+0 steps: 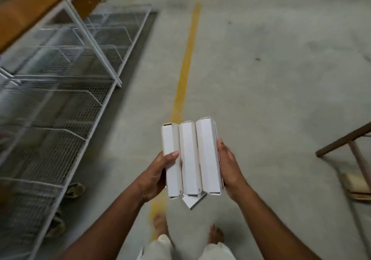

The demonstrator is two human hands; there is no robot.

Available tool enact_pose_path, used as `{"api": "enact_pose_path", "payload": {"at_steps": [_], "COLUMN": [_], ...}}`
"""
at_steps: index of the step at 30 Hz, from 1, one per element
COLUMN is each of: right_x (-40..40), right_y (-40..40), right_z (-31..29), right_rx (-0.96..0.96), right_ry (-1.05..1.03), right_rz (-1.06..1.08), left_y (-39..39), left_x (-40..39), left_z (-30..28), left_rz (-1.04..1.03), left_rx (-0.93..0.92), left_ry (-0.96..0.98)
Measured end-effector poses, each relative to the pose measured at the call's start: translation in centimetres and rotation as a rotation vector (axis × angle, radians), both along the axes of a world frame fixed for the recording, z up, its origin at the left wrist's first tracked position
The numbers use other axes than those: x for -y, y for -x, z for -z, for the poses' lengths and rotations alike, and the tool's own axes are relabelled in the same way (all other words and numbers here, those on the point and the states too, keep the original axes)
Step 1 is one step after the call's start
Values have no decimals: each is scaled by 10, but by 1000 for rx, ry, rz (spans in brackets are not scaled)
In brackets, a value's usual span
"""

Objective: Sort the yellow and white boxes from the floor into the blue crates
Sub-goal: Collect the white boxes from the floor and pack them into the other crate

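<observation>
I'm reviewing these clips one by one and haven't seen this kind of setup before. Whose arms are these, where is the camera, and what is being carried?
There is no machine here: a person does the work with bare hands, and the single wide-angle camera sits on their head, looking forward and down. That is why you see two forearms reaching in from the bottom edge and bare feet below.

The left hand and the right hand together hold a bundle of white boxes. Three long ones lie side by side on top, and a corner of another white piece pokes out underneath. The left thumb lies over the leftmost box; the right hand's fingers curl under the rightmost one.

Below is a grey concrete floor with a yellow painted line. On the left stands a white wire rack. No blue crates are in view.
</observation>
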State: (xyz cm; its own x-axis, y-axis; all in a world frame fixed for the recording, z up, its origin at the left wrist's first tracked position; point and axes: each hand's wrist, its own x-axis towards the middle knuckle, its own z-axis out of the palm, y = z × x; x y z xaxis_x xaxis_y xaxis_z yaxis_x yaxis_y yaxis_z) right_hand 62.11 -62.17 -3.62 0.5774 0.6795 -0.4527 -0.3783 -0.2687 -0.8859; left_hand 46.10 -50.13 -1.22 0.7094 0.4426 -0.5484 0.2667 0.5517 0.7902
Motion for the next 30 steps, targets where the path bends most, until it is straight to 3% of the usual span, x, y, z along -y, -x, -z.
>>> {"api": "enact_pose_path", "payload": {"at_steps": [5, 16, 30], "right_x": [-26, -114, -235], "right_y": [30, 125, 277], "right_z": [-38, -85, -108], "right_rx": [62, 315, 216], "right_ry": [-57, -179, -304], "right_rz": [-91, -66, -436], "left_y": [35, 140, 291], "left_x": [-6, -59, -172], "left_z": [-30, -56, -72], "left_rz": [-136, -322, -559], "left_rx": [39, 133, 128], "left_ry": [-98, -113, -219]}}
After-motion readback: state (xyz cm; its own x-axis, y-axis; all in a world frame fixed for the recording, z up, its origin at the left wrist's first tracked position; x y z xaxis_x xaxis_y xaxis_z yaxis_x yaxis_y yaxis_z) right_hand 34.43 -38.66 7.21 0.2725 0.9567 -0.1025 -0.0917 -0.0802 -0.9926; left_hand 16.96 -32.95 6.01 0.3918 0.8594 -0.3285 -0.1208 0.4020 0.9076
